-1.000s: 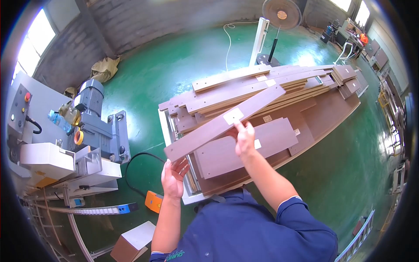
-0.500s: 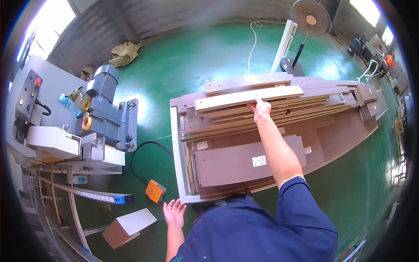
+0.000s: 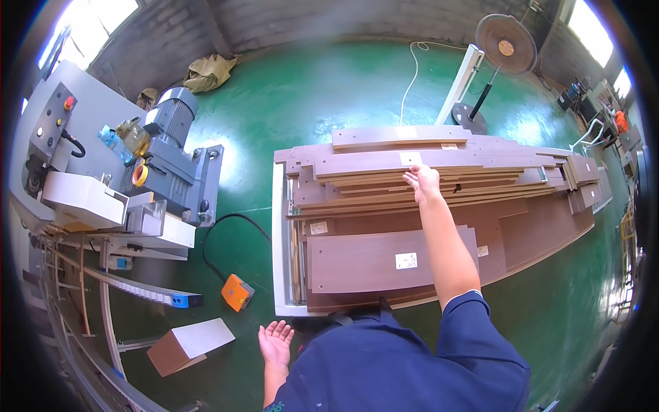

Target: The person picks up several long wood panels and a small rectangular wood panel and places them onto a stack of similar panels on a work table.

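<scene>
My right hand [image 3: 425, 182] reaches out over a stack of long brown boards [image 3: 494, 161]. Its fingers are slightly bent and apart, just in front of the near edge of an upper board [image 3: 364, 162] that has a small white label. I see nothing held in it. Low in the view, my left hand [image 3: 276, 343] hangs palm up with fingers spread, holding nothing. It is beside the near left corner of the white-framed bench [image 3: 280, 275]. Closer to me lies a wide brown panel [image 3: 357, 264] with a white label, left of my right forearm.
On the left stands a grey machine with a motor [image 3: 171, 117] and a control panel [image 3: 51, 134]. An orange foot pedal [image 3: 237, 293] with a black cable and a box-shaped piece [image 3: 199, 340] lie on the green floor. A pedestal fan [image 3: 506, 47] stands beyond the boards.
My right hand has let go of the upper board, which now lies flat with its label showing. The hand has drawn back slightly toward me. The whole view has shifted a little.
</scene>
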A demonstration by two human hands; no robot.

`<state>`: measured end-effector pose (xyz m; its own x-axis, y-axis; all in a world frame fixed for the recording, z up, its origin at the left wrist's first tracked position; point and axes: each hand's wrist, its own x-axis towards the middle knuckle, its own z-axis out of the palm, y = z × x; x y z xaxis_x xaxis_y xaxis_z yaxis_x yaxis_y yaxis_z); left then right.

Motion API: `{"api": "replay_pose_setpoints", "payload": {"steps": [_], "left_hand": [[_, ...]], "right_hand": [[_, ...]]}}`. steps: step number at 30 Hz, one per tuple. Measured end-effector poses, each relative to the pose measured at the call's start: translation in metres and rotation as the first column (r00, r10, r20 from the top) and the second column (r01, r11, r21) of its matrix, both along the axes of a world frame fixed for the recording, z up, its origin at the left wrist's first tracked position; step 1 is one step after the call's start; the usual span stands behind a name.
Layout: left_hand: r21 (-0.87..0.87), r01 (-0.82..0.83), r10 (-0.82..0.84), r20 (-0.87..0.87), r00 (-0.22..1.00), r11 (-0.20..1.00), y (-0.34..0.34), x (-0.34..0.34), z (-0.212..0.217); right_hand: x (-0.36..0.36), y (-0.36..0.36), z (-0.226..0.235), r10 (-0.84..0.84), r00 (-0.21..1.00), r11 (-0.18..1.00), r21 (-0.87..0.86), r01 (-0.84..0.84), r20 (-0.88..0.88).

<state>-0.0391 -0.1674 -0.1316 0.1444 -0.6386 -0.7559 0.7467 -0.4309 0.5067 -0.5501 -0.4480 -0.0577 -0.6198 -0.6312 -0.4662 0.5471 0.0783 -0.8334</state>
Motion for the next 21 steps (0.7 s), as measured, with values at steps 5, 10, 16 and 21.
{"api": "replay_pose_setpoints", "payload": {"steps": [5, 10, 16, 21], "left_hand": [[-0.012, -0.012, 0.012, 0.023, 1.0, 1.0, 0.006, 0.007, -0.003], [0.002, -0.025, 0.025, 0.017, 1.0, 1.0, 0.014, 0.008, -0.008], [0.002, -0.043, 0.043, 0.009, 0.999, 0.999, 0.023, 0.009, -0.013], [0.002, -0.065, 0.065, 0.013, 0.998, 0.998, 0.03, 0.012, -0.014]], "right_hand": [[0.004, -0.002, 0.011, 0.059, 0.997, 0.996, 0.065, -0.055, -0.054], [0.002, -0.01, 0.011, 0.026, 0.994, 0.997, 0.069, -0.019, -0.106], [-0.008, -0.032, 0.002, -0.006, 0.997, 1.0, 0.02, 0.007, -0.075], [-0.007, -0.038, -0.004, -0.024, 0.998, 1.0, 0.005, 0.025, -0.064]]}}
